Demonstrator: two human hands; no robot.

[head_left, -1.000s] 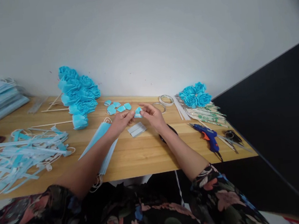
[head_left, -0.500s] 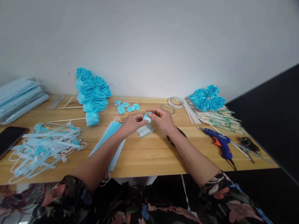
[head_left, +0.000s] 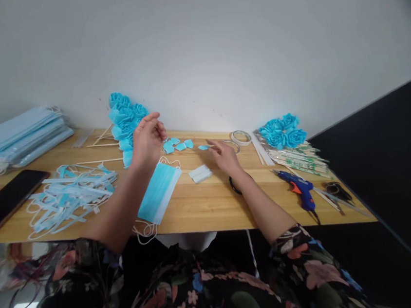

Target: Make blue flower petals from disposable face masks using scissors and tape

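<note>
My left hand point(head_left: 149, 133) is raised in front of the stack of blue roses point(head_left: 122, 116), its fingers loosely bent and apart, with nothing visible in them. At the fingertips of my right hand point(head_left: 223, 154) is a small blue petal-shaped piece point(head_left: 204, 147), low over the table. Just to its left lie several similar blue pieces point(head_left: 180, 147). Nearer to me, between the hands, is a small folded whitish strip point(head_left: 200, 173). A blue face mask point(head_left: 160, 190) with white ear loops lies flat beside my left forearm, which hides part of the table.
Mask trimmings point(head_left: 74, 197) and a phone point(head_left: 10, 201) lie left, below stacked masks point(head_left: 23, 136). Tape rolls point(head_left: 241, 138), more roses point(head_left: 282, 132), wrapped sticks point(head_left: 298, 161) and a blue glue gun point(head_left: 300, 188) are right. A wall point(head_left: 195, 52) rises behind.
My hands have parted. The left has lifted up and left, away from the blue piece, while the right has carried it slightly up beside the others. The folded strip and mask are more exposed.
</note>
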